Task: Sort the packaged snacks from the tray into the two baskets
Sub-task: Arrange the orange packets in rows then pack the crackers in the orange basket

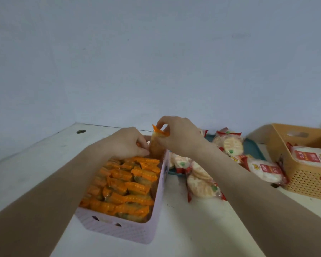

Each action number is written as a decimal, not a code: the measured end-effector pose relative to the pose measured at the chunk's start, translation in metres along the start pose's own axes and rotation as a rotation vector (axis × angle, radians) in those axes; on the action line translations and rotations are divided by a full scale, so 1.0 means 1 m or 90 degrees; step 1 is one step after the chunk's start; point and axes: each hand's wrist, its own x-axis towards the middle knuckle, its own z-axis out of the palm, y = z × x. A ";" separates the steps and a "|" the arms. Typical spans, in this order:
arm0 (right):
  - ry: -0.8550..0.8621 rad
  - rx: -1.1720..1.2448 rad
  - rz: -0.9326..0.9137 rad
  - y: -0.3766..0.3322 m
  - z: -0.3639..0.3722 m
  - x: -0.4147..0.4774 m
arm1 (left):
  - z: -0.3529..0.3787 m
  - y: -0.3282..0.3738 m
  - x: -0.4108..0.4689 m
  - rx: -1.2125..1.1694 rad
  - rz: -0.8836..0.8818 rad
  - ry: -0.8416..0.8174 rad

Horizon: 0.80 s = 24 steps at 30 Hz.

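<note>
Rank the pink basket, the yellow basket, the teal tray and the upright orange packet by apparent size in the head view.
1. pink basket, nearest the camera
2. yellow basket, cut off by the frame, so its rank is unsure
3. teal tray, mostly covered
4. orange packet

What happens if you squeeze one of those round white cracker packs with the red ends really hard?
The white cracker pack would probably crackle and its crackers might snap, since thin round discs show through the clear wrapper. It looks light for its size. The shiny wrapper could be a bit slippery, though the crimped red ends give something to pinch.
</note>
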 end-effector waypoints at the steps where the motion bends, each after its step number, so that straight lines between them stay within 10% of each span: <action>1: -0.018 -0.033 -0.007 0.001 0.004 0.000 | -0.001 0.001 -0.002 -0.036 -0.008 0.038; 6: -0.101 -0.128 -0.057 0.007 0.027 -0.003 | -0.002 0.007 -0.003 -0.154 -0.007 0.081; 10: -0.147 -0.096 -0.083 0.008 0.037 -0.007 | 0.004 0.020 -0.002 0.028 -0.004 -0.019; 15: 0.015 0.049 0.018 0.028 -0.003 -0.024 | -0.014 0.069 -0.010 0.159 0.035 0.058; 24: 0.143 -0.221 0.230 0.118 -0.101 -0.103 | 0.063 0.210 0.011 0.083 0.198 0.001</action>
